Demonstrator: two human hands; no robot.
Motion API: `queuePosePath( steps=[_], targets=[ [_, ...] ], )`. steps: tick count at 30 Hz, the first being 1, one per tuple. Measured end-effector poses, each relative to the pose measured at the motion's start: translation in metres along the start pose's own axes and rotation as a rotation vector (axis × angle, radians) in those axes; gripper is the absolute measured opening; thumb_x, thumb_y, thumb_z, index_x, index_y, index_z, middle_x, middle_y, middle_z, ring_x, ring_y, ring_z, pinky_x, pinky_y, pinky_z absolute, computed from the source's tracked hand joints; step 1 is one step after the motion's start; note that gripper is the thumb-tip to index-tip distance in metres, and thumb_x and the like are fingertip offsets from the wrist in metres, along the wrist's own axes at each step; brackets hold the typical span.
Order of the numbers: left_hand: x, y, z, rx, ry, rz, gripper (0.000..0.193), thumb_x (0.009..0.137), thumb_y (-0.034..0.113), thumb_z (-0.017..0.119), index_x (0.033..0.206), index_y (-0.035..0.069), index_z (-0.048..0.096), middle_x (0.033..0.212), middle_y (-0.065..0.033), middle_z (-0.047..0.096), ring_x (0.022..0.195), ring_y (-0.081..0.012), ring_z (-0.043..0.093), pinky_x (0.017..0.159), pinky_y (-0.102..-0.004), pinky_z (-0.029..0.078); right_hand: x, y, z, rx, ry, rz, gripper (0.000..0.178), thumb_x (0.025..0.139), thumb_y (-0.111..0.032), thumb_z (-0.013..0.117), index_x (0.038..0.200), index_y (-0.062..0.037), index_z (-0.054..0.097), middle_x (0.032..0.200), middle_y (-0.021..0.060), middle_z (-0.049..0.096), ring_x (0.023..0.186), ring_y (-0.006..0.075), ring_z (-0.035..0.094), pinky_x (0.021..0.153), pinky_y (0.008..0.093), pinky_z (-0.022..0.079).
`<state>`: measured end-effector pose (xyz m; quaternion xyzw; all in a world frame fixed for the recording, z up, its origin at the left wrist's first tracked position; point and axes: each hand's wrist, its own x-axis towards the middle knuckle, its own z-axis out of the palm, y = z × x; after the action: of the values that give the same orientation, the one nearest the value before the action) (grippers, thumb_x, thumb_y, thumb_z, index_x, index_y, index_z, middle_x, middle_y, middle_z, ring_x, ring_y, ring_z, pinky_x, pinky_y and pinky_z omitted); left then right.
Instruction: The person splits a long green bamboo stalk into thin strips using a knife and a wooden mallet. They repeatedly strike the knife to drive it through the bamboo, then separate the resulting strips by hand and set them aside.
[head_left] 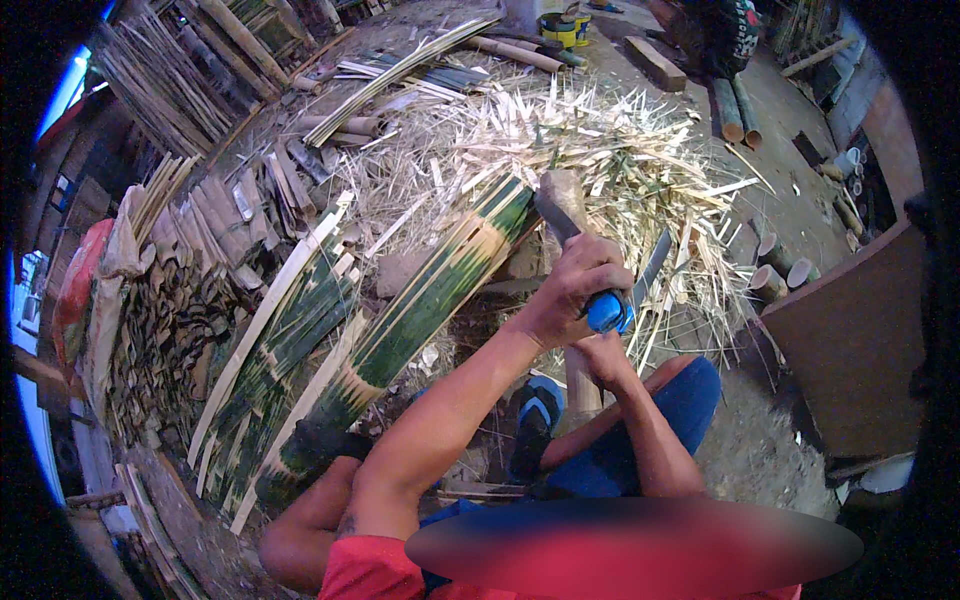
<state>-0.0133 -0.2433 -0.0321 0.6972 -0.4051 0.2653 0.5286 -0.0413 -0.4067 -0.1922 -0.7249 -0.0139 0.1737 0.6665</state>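
Note:
My left hand [585,275] is closed around a blue-handled tool [606,313], the blue butt facing me and a dark part running forward from the fist. Just below it my right hand [600,357] is closed, its fingers largely hidden; what it holds cannot be made out. A knife blade [654,265] slants up to the right beside both hands. A piece of wood [559,195] shows beyond my left fist, and more wood [582,385] below my right. Left of the hands leans a thick green bamboo culm [425,300], split lengthwise, its far end raised.
Split bamboo strips [290,340] lie left of the culm. A large heap of pale shavings [600,150] spreads ahead. Stacked bamboo pieces [165,350] stand at far left, a brown panel [860,330] at right. My sandalled foot [538,405] is below the hands.

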Motion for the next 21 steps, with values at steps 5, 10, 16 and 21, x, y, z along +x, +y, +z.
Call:
queuePosePath(
  steps=[5,10,16,21],
  targets=[
    [0.002,0.002,-0.004,0.026,0.012,0.054,0.026,0.072,0.011,0.073,0.095,0.012,0.061,0.093,-0.0067,0.059,0.091,-0.0304,0.058,0.083,-0.0425,0.044,0.002,0.011,-0.002,-0.025,0.015,0.032,0.077,0.076,-0.014,0.075,0.143,-0.0035,0.038,0.126,0.0122,0.059,0.114,0.0242,0.058,0.103,0.037,0.044],
    [0.0,-0.002,-0.004,0.035,0.025,0.065,0.025,0.071,0.008,0.072,0.093,0.011,0.061,0.091,-0.0071,0.059,0.088,-0.0302,0.059,0.081,-0.0423,0.044,0.0,-0.001,-0.002,0.005,-0.032,0.01,0.077,0.078,-0.015,0.073,0.145,-0.0029,0.037,0.126,0.0128,0.058,0.113,0.0239,0.058,0.1,0.0369,0.046],
    [-0.005,-0.005,-0.008,0.026,0.109,0.031,0.022,0.076,0.018,0.07,0.096,0.011,0.063,0.094,-0.0074,0.062,0.092,-0.0304,0.059,0.09,-0.0434,0.043,-0.008,-0.018,-0.003,0.038,0.022,0.011,0.075,0.079,-0.017,0.075,0.142,-0.0009,0.038,0.121,0.0132,0.061,0.106,0.0228,0.061,0.092,0.0365,0.051],
    [0.002,-0.011,-0.061,0.118,0.654,-0.144,0.006,0.088,0.004,0.061,0.092,0.007,0.058,0.089,-0.0073,0.062,0.082,-0.021,0.061,0.077,-0.0347,0.052,0.012,-0.09,-0.087,-0.205,0.251,-0.112,0.075,0.079,-0.026,0.077,0.14,-0.0006,0.042,0.114,0.0145,0.064,0.099,0.023,0.063,0.084,0.0378,0.054]
  ],
)
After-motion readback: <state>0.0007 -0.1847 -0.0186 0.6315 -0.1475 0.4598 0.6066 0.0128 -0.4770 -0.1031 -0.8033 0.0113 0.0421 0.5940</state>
